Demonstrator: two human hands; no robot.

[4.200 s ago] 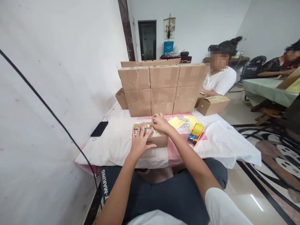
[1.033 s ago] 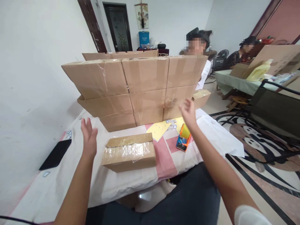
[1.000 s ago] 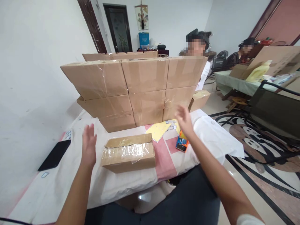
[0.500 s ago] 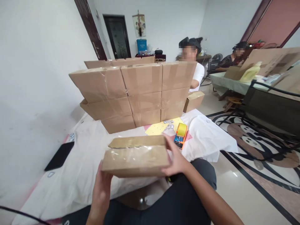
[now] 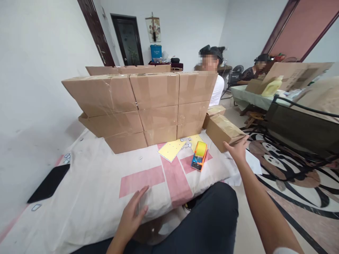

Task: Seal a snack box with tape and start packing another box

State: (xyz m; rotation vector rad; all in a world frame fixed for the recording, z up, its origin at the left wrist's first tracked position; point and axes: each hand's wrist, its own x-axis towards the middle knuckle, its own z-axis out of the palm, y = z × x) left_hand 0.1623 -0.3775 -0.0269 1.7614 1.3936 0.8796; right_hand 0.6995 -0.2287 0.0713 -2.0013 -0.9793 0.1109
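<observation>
My right hand [image 5: 237, 150] grips the near end of a taped cardboard box [image 5: 224, 130] at the right side of the cloth-covered table [image 5: 103, 197]. The box lies lengthwise, its far end close to another small box [image 5: 215, 110]. Over the table's near edge, my left hand [image 5: 132, 211] is empty, its fingers apart. Left of the held box lies an orange and blue tape dispenser [image 5: 199, 157] with a yellow roll. A stack of cardboard boxes [image 5: 156, 88], several wide and three layers high, stands behind it.
A black phone [image 5: 49, 183] lies at the table's left, beside the white wall. Behind the stack sits a person in a white shirt [image 5: 217, 90]. A dark folding chair [image 5: 291, 130] stands on the right, and a second person [image 5: 250, 74] sits farther back.
The box has gone from in front of me to the table's right side, still in my right hand. My left hand has let go of it. The view has shifted slightly.
</observation>
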